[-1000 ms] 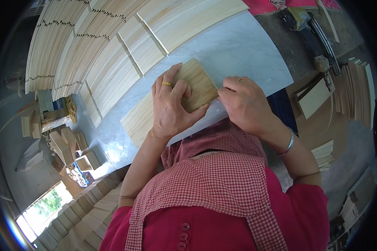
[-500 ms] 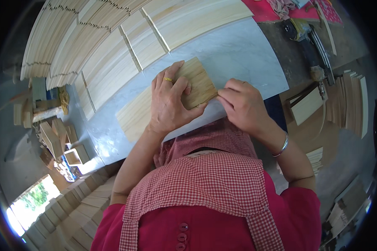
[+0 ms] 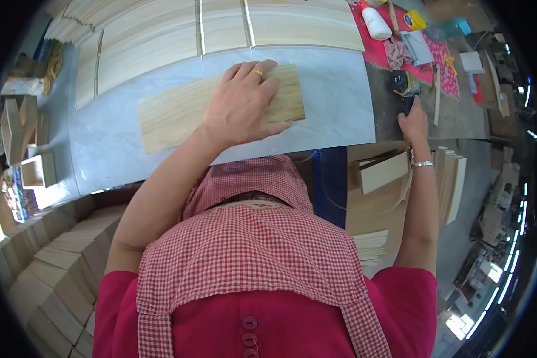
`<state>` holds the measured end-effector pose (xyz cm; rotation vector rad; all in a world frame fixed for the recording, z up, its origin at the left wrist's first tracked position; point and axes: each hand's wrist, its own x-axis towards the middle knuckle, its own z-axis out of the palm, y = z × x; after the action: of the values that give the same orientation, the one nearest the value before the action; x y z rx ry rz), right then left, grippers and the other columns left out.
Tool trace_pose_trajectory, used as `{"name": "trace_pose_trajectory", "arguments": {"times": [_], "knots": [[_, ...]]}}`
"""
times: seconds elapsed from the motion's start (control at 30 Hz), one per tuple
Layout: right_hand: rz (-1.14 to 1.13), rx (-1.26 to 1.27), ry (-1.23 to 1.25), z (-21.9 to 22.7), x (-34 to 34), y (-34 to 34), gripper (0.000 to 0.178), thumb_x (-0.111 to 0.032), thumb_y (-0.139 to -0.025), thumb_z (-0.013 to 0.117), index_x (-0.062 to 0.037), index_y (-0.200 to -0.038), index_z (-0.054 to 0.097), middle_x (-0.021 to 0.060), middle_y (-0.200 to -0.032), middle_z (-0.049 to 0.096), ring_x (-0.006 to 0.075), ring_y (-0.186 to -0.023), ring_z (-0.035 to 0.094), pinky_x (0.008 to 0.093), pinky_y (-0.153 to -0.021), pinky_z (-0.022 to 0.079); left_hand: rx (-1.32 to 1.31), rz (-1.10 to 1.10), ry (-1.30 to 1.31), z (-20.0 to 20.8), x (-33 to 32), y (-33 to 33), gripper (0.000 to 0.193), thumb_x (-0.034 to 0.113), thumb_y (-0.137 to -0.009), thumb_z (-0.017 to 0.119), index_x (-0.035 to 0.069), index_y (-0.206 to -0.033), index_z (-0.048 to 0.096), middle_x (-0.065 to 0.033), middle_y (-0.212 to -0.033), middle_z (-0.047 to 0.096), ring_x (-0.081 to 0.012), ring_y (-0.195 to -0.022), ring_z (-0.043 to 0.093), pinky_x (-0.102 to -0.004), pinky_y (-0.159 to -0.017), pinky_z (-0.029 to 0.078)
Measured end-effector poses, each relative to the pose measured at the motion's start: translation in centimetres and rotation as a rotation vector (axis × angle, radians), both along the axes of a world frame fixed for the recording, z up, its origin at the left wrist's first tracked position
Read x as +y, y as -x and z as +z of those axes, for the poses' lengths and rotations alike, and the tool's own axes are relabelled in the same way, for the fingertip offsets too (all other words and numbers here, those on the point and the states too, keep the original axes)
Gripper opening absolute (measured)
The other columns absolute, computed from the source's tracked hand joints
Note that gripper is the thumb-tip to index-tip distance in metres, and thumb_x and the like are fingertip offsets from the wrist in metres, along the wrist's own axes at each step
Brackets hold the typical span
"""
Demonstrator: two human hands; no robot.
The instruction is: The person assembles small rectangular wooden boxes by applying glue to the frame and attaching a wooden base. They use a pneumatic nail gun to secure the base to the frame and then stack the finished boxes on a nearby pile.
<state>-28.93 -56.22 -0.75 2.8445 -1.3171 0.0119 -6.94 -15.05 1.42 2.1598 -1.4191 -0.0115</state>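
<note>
Two bare hands are at work, well apart. The left hand (image 3: 241, 104) lies across a pale wooden board (image 3: 173, 113), gripping it over its width: the thumb is at the near edge and the fingertips reach the far one. A yellow ring (image 3: 259, 74) is on one finger. The board lies flat on a grey marbled tabletop (image 3: 334, 98), long side running left to right, its right end bare beyond the hand.

Off to the right, the right hand (image 3: 414, 122) is at a dark tool (image 3: 398, 80) by the darker bench top (image 3: 385, 122). Its fingers look closed around the black handle, though the hand is small there and hides part of it. A silver bracelet (image 3: 423, 164) sits at that wrist.

Beyond the board, rows of thin planks (image 3: 304, 27) cover the far side of the tabletop. Past the tool are a red cloth (image 3: 372, 53), a crumpled rag (image 3: 395, 55), a white bottle (image 3: 377, 25) and a yellow tub (image 3: 414, 20). On the left, an open wooden box (image 3: 49, 170) stands near the tabletop's edge. The person wears a red checked apron (image 3: 250, 250).
</note>
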Motion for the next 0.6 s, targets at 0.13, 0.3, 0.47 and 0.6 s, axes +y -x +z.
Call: {"name": "trace_pose_trajectory", "arguments": {"times": [0.13, 0.3, 0.47, 0.6], "knots": [[-0.029, -0.119, -0.189, 4.1, -1.0, -1.3, 0.048, -0.027, -0.079, 0.079, 0.0037, -0.113, 0.064, 0.0184, -0.08, 0.072, 0.0317, -0.073, 0.072, 0.0426, -0.069, 0.057, -0.036, -0.005, 0.053, -0.5, 0.1, 0.2, 0.047, 0.041, -0.07, 0.085, 0.005, -0.083, 0.058, -0.0173, -0.14, 0.056, -0.037, -0.123, 0.054, -0.0473, -0.108, 0.041], [-0.03, -0.34, -0.413, 13.4, 13.4, -3.1, 0.038, -0.031, -0.087, 0.081, 0.0029, -0.095, 0.066, 0.0043, -0.069, 0.063, 0.0093, -0.049, 0.055, 0.0284, -0.044, 0.042, -0.035, 0.022, 0.071, -0.8, 0.3, 0.0, 0.044, 0.041, -0.073, 0.083, 0.005, -0.087, 0.062, -0.019, -0.139, 0.056, -0.0355, -0.125, 0.054, -0.0463, -0.11, 0.04], [-0.016, -0.442, -0.684, 16.4, 26.1, -1.3, 0.024, -0.016, -0.089, 0.082, 0.0013, -0.101, 0.07, -0.0006, -0.077, 0.066, 0.0054, -0.05, 0.051, 0.0239, -0.044, 0.039, -0.023, 0.02, 0.053, -0.9, 0.4, 0.0, 0.05, 0.042, -0.074, 0.084, 0.003, -0.1, 0.066, -0.0203, -0.139, 0.057, -0.0348, -0.128, 0.053, -0.0466, -0.113, 0.039], [-0.021, -0.385, -0.784, 15.8, 28.4, -0.1, 0.026, -0.019, -0.091, 0.082, 0.0026, -0.102, 0.072, -0.0009, -0.075, 0.066, 0.0044, -0.05, 0.051, 0.0231, -0.045, 0.039, -0.017, 0.02, 0.042, -1.0, 0.5, -0.1, 0.06, 0.042, -0.072, 0.086, 0.002, -0.112, 0.065, -0.0204, -0.14, 0.058, -0.0343, -0.13, 0.053, -0.0466, -0.115, 0.038]]}}
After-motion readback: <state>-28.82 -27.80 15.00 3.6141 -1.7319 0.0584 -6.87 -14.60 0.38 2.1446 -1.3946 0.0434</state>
